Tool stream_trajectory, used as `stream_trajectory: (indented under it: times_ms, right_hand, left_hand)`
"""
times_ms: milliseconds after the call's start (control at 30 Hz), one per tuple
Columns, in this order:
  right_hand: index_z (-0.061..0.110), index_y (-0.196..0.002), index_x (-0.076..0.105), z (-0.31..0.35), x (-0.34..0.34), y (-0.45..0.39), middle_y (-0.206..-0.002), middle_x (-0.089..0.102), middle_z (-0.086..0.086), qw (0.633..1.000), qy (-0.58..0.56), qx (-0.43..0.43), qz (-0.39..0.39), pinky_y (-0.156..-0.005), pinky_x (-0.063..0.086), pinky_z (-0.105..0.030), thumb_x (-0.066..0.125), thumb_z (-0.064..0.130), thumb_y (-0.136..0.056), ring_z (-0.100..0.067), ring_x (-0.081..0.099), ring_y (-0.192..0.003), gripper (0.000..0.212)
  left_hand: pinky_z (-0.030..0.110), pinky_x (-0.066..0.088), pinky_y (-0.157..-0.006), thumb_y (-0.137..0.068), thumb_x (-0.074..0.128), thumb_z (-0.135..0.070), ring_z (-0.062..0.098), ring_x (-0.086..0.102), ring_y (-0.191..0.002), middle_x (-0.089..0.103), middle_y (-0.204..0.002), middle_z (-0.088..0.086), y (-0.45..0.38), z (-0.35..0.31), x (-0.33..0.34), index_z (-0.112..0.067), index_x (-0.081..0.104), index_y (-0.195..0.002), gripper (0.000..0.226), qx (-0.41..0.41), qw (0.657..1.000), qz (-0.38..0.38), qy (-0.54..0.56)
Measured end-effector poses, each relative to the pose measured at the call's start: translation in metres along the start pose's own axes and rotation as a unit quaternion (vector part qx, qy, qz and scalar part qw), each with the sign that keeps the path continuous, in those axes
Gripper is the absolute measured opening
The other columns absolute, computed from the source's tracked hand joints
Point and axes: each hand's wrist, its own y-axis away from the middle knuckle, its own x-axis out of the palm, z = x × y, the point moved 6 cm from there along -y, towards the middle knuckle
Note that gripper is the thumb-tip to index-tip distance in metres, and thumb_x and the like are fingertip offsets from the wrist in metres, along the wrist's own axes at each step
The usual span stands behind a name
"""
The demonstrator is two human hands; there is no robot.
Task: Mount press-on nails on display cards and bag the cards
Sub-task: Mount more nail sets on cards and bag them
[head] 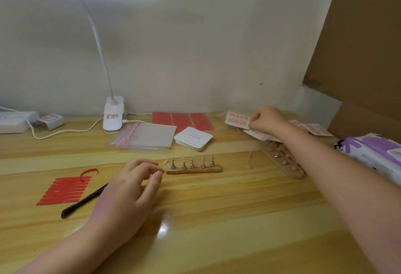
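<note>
A display card [237, 119] carrying two rows of pink press-on nails is pinched at its edge by the right hand [268, 120], raised above other filled cards [260, 135] at the far right of the wooden table [217, 208]. The left hand [132, 183] rests near the centre, fingers loosely curled and holding nothing, just beside a wooden nail stand [193, 166]. A blank card stack [193, 138], clear zip bags [145, 135] and red adhesive strips [65, 190] lie beyond.
</note>
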Motion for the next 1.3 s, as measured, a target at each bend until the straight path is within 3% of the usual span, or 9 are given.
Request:
stream_trajectory:
  times_ms: [133,267,433,567,800,867,1033,1133,1300]
  right_hand:
    - [0.009,-0.074,0.064,-0.016,-0.019,0.008,-0.077,0.061,-0.006,0.999,-0.037,0.001,-0.007,-0.058,0.04,-0.029,0.065,0.014,-0.079,-0.019,0.056,-0.074,0.007]
    - [0.007,-0.091,0.067,-0.032,-0.024,0.014,-0.09,0.066,-0.005,0.993,-0.12,0.001,-0.006,-0.075,0.052,-0.035,0.073,0.021,-0.084,-0.02,0.062,-0.084,0.017]
    - [0.004,-0.099,0.061,-0.043,-0.017,0.021,-0.093,0.07,-0.015,0.971,-0.237,0.014,0.011,-0.059,0.058,-0.023,0.066,0.012,-0.09,-0.017,0.068,-0.073,0.013]
    - [0.02,-0.099,0.066,-0.048,-0.017,0.021,-0.086,0.067,-0.006,0.989,-0.145,-0.008,0.029,-0.072,0.057,-0.039,0.079,0.023,-0.079,-0.017,0.062,-0.067,0.023]
    - [0.019,-0.078,0.067,-0.044,-0.016,0.015,-0.086,0.064,0.004,0.998,0.011,-0.041,0.048,-0.063,0.045,-0.026,0.081,0.01,-0.074,-0.012,0.058,-0.074,0.016]
    - [0.019,-0.081,0.07,-0.041,-0.014,0.013,-0.086,0.063,0.007,0.998,0.018,-0.042,0.046,-0.067,0.044,-0.025,0.08,0.01,-0.075,-0.012,0.058,-0.081,0.014]
    - [0.019,-0.096,0.073,-0.037,-0.008,0.011,-0.097,0.065,0.004,0.998,0.034,-0.031,0.044,-0.058,0.034,-0.021,0.084,0.017,-0.072,-0.011,0.054,-0.082,0.026]
    - [0.02,-0.11,0.069,-0.032,-0.009,0.013,-0.105,0.066,0.001,0.995,0.077,-0.032,0.05,-0.054,0.03,-0.019,0.086,0.019,-0.07,-0.013,0.052,-0.084,0.044]
    - [0.017,-0.116,0.066,-0.026,-0.012,0.015,-0.112,0.067,-0.001,0.992,0.104,-0.034,0.056,-0.055,0.033,-0.019,0.081,0.013,-0.074,-0.016,0.056,-0.09,0.045]
  left_hand:
    - [0.02,0.042,-0.079,-0.081,0.032,-0.057,-0.007,0.051,-0.105,0.053,-0.109,-0.029,0.001,0.0,0.0,-0.035,0.065,-0.094,0.041,0.0,1.0,-0.002,0.005]
    - [0.018,0.041,-0.078,-0.081,0.032,-0.058,-0.007,0.051,-0.103,0.053,-0.108,-0.029,0.001,0.0,-0.001,-0.039,0.062,-0.091,0.037,0.002,1.0,0.0,0.003]
    - [0.018,0.041,-0.077,-0.08,0.032,-0.058,-0.006,0.054,-0.1,0.054,-0.11,-0.028,0.002,0.0,-0.001,-0.043,0.06,-0.09,0.033,-0.001,1.0,0.005,-0.004]
    - [0.02,0.044,-0.076,-0.079,0.031,-0.06,-0.01,0.051,-0.098,0.053,-0.11,-0.028,0.002,0.0,-0.001,-0.043,0.06,-0.092,0.035,-0.007,1.0,0.009,-0.002]
    - [0.023,0.045,-0.074,-0.079,0.035,-0.057,-0.009,0.054,-0.089,0.053,-0.111,-0.027,0.003,-0.001,-0.002,-0.042,0.061,-0.091,0.032,-0.014,1.0,0.015,-0.002]
    - [0.02,0.043,-0.074,-0.082,0.038,-0.052,-0.012,0.053,-0.092,0.053,-0.111,-0.027,0.003,-0.002,-0.002,-0.041,0.061,-0.091,0.027,-0.012,1.0,0.015,-0.004]
    - [0.024,0.045,-0.076,-0.092,0.054,-0.028,-0.008,0.054,-0.091,0.053,-0.111,-0.026,0.003,-0.001,-0.002,-0.04,0.062,-0.092,0.015,-0.018,1.0,0.011,-0.015]
    - [0.03,0.05,-0.079,-0.092,0.055,-0.023,-0.007,0.053,-0.092,0.052,-0.111,-0.026,0.003,-0.002,-0.003,-0.037,0.063,-0.094,0.015,-0.019,1.0,0.004,-0.011]
    - [0.029,0.049,-0.079,-0.091,0.056,-0.023,-0.007,0.054,-0.09,0.053,-0.111,-0.026,0.004,-0.003,-0.003,-0.038,0.062,-0.095,0.016,-0.016,1.0,0.005,-0.009]
